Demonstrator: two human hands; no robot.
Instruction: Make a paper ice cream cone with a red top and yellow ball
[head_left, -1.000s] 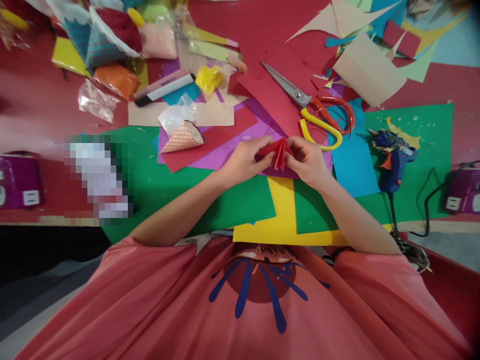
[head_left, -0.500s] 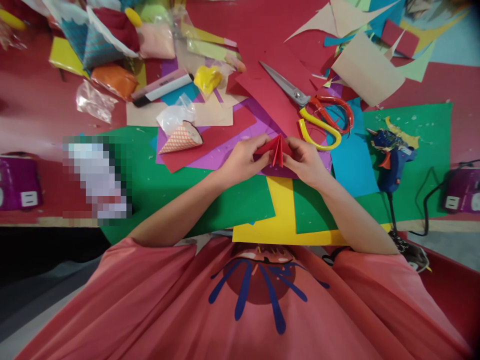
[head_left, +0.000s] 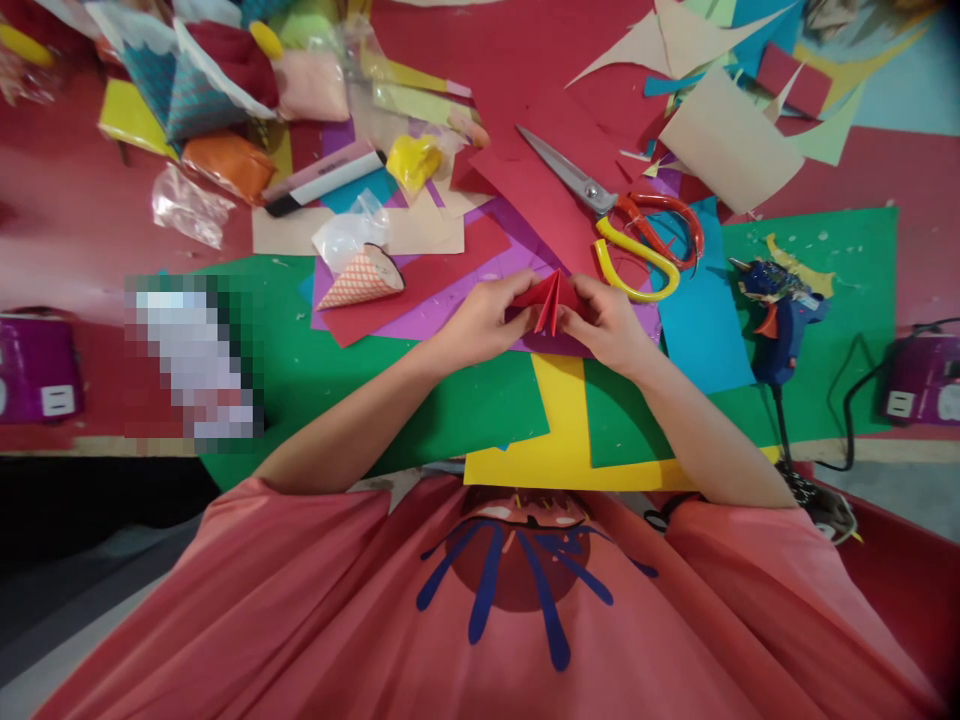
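Between my hands is a folded piece of red paper (head_left: pixel 552 300), its pleats pointing toward me. My left hand (head_left: pixel 491 318) pinches its left side between thumb and fingers. On the other side my right hand (head_left: pixel 607 318) grips it in the same way. Both hands hover over or rest on purple paper (head_left: pixel 420 315); I cannot tell which. Just beyond my right hand lie large scissors (head_left: pixel 600 200) with one red and one yellow handle, blades apart. A small cone with an orange lattice pattern (head_left: pixel 360 280) lies left of my left hand.
A blue glue gun (head_left: pixel 784 330) with a cord lies at the right on green paper (head_left: pixel 862 270). A marker (head_left: pixel 326 178), bagged yellow clay (head_left: pixel 414 162) and a beige paper roll (head_left: pixel 731 140) lie farther back. Yellow paper (head_left: pixel 562 420) is near my body. A pixelated object (head_left: pixel 199 360) is at left.
The pleats of the red paper have shifted slightly and look a little more spread. Both hands keep their hold, and the view has moved very slightly.
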